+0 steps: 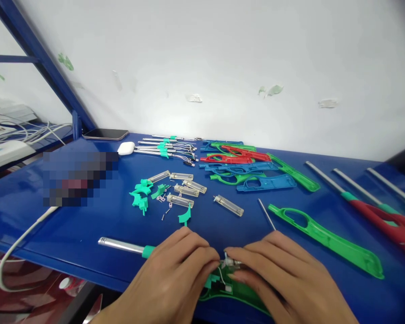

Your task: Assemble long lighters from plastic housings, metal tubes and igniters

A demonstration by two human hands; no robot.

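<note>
Low in the head view, a green lighter casing half [249, 298] lies between my hands, holding a white wire [221, 275] and a small black part. From its left end juts a metal lighter tube [121, 244] with a teal collar. My left hand [178, 270] is closed over the casing, its thumb and fingertips pressed together near the wire. My right hand [283, 270] pinches a small clear fuel tank [235, 262] by its valve end, just above the casing; the fingers cover most of it. A thin metal rod [266, 213] runs up from behind my right hand.
Beyond my hands lie several clear tanks [229, 205], teal triggers [140, 198], small screws and wired metal tubes [155, 152]. Green, red and blue casing halves [269, 182] are piled behind. Red-handled lighters [387, 216] are right; a phone [105, 134] and cable [23, 238] left.
</note>
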